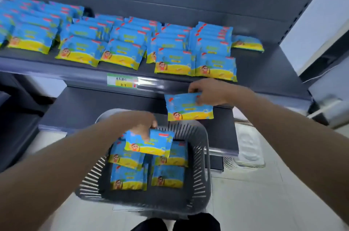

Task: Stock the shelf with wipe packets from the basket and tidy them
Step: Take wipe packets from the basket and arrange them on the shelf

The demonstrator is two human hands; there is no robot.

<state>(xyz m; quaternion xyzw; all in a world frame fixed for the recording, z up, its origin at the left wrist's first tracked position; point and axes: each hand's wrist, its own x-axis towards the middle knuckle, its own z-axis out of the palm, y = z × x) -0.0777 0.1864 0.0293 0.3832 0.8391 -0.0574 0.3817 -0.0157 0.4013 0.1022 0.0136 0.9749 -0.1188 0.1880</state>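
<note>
A grey slotted basket [203, 170] stands on the floor below me with several blue-and-yellow wipe packets [167, 176] lying flat in it. My left hand [140, 124] grips one packet [151, 143] by its top edge, just above the basket. My right hand [207, 91] pinches another packet [186, 108] by its top right corner, holding it upright below the shelf's front edge. The dark shelf [79, 69] carries several rows of the same packets [215, 64], stacked front to back.
A green and yellow price label [121, 80] sits on the shelf's front rail. One packet [247, 43] lies askew at the right end of the rows. A lower dark shelf [90, 108] sits behind the basket. My dark trouser legs [175, 224] show at the bottom edge.
</note>
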